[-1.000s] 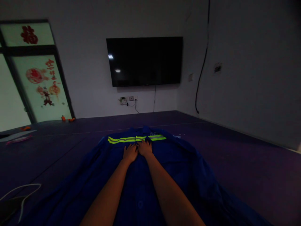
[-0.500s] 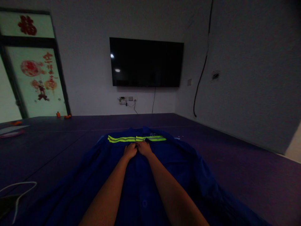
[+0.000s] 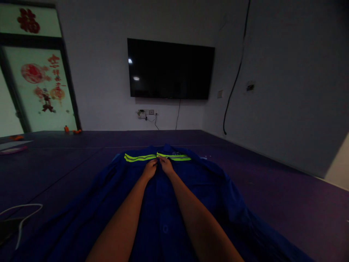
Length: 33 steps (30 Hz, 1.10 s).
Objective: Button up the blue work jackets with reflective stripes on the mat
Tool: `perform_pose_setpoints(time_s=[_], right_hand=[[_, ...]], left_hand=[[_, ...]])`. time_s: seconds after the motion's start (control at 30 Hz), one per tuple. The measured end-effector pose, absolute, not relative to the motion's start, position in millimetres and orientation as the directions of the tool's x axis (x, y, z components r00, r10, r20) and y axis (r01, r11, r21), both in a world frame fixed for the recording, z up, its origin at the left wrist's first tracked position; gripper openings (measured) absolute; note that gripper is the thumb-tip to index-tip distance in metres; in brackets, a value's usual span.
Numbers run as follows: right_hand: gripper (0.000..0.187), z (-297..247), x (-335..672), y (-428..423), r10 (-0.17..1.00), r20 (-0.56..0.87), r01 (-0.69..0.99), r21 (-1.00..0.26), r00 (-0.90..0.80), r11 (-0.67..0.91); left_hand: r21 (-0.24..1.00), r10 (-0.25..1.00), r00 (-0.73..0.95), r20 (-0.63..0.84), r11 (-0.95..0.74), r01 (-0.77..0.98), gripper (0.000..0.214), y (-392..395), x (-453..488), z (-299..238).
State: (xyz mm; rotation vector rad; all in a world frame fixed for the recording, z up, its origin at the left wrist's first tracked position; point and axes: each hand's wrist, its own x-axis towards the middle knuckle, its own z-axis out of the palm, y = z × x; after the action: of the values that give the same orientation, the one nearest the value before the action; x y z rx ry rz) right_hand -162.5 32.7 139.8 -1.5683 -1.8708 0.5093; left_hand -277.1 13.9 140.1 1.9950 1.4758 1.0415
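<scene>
Head view: a blue work jacket (image 3: 201,185) lies spread front side up on a purple surface (image 3: 272,189), occupying the lower centre of the frame, its collar (image 3: 167,147) at the far end and its sleeves running towards the lower left and lower right. A yellow-green reflective strip (image 3: 139,158) with a grey middle line crosses the chest in two parts, which meet near the centre of the frame. The left hand (image 3: 150,169) and right hand (image 3: 167,166) are in contact with the jacket at its front opening, just below that meeting point, close together with fingers bent inward; the fingertips of the right overlap the strip's edge. Whether either grips the cloth cannot be told in the dim light. A round button (image 3: 165,229) shows between the forearms, at the lower centre. At the lower left, a white cable (image 3: 27,206) curves over a dark object (image 3: 9,229), not identifiable. At the upper centre, a dark television (image 3: 171,72) is mounted on the wall above several sockets (image 3: 151,112). At the upper left stands a glass door (image 3: 23,96) bearing red decorations, with small orange objects (image 3: 66,128) near its foot. A black cable (image 3: 236,77) hangs at the upper right.
</scene>
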Motion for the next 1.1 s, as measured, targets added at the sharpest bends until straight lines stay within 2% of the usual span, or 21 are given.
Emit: perform_pose_setpoints(time_s=[0.2,0.33,0.43,0.67,0.93,1.1], right_hand=[[0.047,146,-160,37,0.947,0.318,0.636,-0.722,-0.045,0.273],[0.044,144,-160,39,0.938,0.345,0.561,-0.772,-0.021,0.297],[0.038,138,-163,40,0.929,0.368,0.458,-0.834,0.048,0.307],[0.014,125,-166,42,0.914,0.383,0.424,-0.856,0.133,0.297],[0.024,119,-166,46,0.909,0.396,0.435,-0.847,0.132,0.306],[0.022,115,-168,45,0.902,0.407,0.443,-0.841,0.142,0.31]], left_hand=[[0.839,0.938,0.032,0.345,-0.324,0.437,0.035,14,-280,139],[0.965,0.967,-0.073,0.245,-0.236,0.111,0.03,14,-279,137],[0.981,0.979,-0.076,0.188,-0.191,-0.035,0.025,16,-278,135],[0.98,0.981,-0.089,0.17,-0.177,-0.085,0.032,23,-275,130],[0.976,0.973,-0.129,0.19,-0.201,-0.087,0.032,24,-273,125],[0.975,0.962,-0.179,0.205,-0.218,-0.051,0.036,26,-273,122]])
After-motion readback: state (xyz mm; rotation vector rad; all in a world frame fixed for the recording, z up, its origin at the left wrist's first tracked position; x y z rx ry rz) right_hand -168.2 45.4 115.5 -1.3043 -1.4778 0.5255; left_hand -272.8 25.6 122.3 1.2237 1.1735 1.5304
